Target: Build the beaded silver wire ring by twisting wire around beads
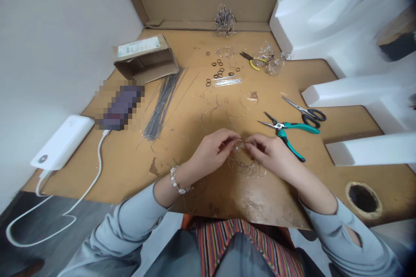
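Observation:
Near the front middle of the table, both hands pinch a thin wire piece (241, 145) with small clear, rounded bits on it. My left hand (217, 149), with a beaded bracelet at its wrist, is closed on the left end of it. My right hand (268, 153) is closed on the right side, a short gap away. Under the hands hangs or lies a tangle of fine wire (248, 168); whether it joins the held piece I cannot tell. Closest to my right hand are teal-handled pliers (284, 126), lying with jaws apart, and black-handled scissors (307, 112).
Grey wires (164, 106) lie bundled beside an open cardboard box (146, 60). Small black rings (219, 71), short clear sticks (228, 81), yellow-handled pliers (253, 60) and wire clusters (225, 21) sit farther back. White foam (354, 91) borders the right; a cabled power bank (63, 143) lies left.

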`<state>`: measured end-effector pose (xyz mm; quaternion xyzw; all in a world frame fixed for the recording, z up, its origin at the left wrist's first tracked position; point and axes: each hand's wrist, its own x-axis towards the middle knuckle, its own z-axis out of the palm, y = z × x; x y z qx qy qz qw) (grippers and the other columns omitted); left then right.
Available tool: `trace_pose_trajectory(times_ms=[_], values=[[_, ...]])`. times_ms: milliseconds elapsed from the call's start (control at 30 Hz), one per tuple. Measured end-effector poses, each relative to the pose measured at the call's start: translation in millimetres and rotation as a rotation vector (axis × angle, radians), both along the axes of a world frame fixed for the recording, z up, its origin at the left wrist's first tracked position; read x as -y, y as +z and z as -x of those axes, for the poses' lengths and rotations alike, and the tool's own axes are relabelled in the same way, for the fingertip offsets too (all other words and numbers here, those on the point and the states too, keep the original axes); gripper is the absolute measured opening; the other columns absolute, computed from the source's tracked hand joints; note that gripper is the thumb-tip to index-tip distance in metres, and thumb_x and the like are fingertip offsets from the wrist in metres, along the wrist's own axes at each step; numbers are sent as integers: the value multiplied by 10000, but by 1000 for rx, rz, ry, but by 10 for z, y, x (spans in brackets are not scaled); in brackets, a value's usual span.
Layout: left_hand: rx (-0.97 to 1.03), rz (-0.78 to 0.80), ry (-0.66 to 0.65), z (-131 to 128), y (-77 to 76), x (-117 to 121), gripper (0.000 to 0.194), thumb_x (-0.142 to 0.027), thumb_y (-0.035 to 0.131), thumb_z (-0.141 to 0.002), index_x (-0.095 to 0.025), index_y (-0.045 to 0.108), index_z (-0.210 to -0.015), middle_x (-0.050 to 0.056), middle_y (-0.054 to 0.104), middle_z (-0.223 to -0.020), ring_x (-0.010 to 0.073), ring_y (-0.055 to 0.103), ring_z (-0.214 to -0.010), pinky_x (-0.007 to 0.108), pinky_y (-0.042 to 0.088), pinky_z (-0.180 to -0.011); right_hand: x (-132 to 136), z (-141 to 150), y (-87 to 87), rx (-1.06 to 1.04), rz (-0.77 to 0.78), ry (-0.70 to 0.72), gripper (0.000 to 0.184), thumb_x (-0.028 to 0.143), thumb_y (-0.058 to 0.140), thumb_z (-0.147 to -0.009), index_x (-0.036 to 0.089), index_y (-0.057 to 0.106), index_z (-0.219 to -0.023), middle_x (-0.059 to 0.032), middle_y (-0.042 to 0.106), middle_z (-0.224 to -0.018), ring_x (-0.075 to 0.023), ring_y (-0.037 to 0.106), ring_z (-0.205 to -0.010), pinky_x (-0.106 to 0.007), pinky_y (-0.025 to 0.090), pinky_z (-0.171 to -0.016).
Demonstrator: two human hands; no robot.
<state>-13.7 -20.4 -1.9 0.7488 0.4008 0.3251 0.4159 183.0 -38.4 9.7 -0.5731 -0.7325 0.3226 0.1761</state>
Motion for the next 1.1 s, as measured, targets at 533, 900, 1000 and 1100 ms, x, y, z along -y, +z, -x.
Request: trace_pose_trajectory(times_ms=[533, 900, 1000, 1100], values=[[306, 355, -23, -37, -21, 29, 130, -170, 561, -835, -150, 590, -960, 40, 647, -832, 134, 668, -763, 230, 538, -644, 22, 13, -26, 30, -38, -18, 136, 253, 495, -819, 202, 620, -799, 19, 594, -599, -101, 489, -499, -216, 341, -504], [207, 103, -3, -58, -145, -2, 145, -176, 534, -862, -166, 595, -993, 52, 640, -902, 125, 639, -795, 243, 526, -713, -3, 26, 0, -54, -40, 55, 253, 280, 444, -901, 189, 679, -882, -22, 673, -681, -116, 588, -556, -220, 425, -552], [131, 28, 42, -53, -104, -11, 183, -198, 555, -849, -171, 589, -1027, 72, 605, -999, 134, 612, -852, 248, 518, -722, -9, 18, -60, -84, -25, -14, 268, 305, 453, -900, 179, 667, -799, -21, 657, -628, -122, 599, -535, -223, 446, -539], [20, -35, 95, -55, -86, -1, 316, -225, 623, -796, -175, 552, -1100, 89, 578, -1069, 169, 581, -936, 300, 507, -794, -7, 8, -126, -187, 2, -124, 263, 346, 475, -894, 171, 662, -952, -15, 665, -618, -126, 618, -509, -233, 484, -540]])
